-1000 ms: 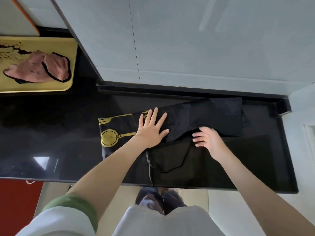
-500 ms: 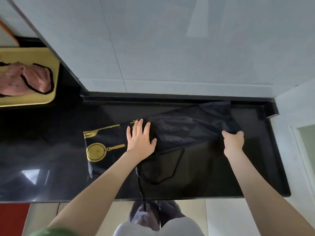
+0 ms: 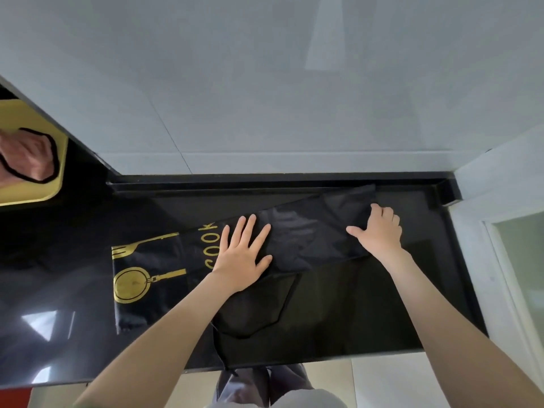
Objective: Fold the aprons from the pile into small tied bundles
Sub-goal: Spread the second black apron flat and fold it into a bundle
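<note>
While our left hand lies flat, grip spread, on the black apron stretched from nine to three o'clock across the counter, our right hand, grip curled on the fold's three o'clock end, should pull it taut.

Apron: lies on the counter, running left to right.
Left hand: flat on the apron's middle.
Right hand: holds the apron, right of the left hand.
Tray: far left, behind, a cloth in it.
Strap: hangs over the counter's front edge.
</note>
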Available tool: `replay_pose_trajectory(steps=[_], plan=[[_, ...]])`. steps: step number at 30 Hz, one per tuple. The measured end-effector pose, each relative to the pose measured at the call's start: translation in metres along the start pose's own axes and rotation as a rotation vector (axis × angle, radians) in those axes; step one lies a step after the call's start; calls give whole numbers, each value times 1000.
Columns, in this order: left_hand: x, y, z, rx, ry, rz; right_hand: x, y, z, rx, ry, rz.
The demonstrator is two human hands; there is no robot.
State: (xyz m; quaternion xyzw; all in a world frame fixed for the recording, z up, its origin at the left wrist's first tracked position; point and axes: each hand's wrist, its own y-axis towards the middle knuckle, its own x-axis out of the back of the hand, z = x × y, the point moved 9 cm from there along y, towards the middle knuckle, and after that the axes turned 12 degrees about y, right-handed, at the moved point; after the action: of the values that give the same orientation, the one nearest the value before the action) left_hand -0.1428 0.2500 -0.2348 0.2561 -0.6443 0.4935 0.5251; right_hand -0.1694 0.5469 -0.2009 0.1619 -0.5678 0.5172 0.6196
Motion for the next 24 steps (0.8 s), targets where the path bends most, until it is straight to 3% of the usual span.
replay_pose_trajectory(steps=[4, 11, 16, 20, 22, 24], plan=[[6, -15, 8, -60, -24, 39, -17, -32, -27, -134, 293, 157], [27, -4, -30, -134, -18, -108, -25, -44, -69, -431, 790, 73], [16, 6, -66, -183, 10, -107, 0, -41, -62, -232, 699, -23], [9, 9, -68, -150, 2, -117, 31, -46, -53, -63, 229, -287], [6, 9, -69, -134, 8, -113, 32, -57, -28, 115, 122, -342], [8, 9, -69, -111, 12, -128, 10, -71, 7, 359, 109, -244]])
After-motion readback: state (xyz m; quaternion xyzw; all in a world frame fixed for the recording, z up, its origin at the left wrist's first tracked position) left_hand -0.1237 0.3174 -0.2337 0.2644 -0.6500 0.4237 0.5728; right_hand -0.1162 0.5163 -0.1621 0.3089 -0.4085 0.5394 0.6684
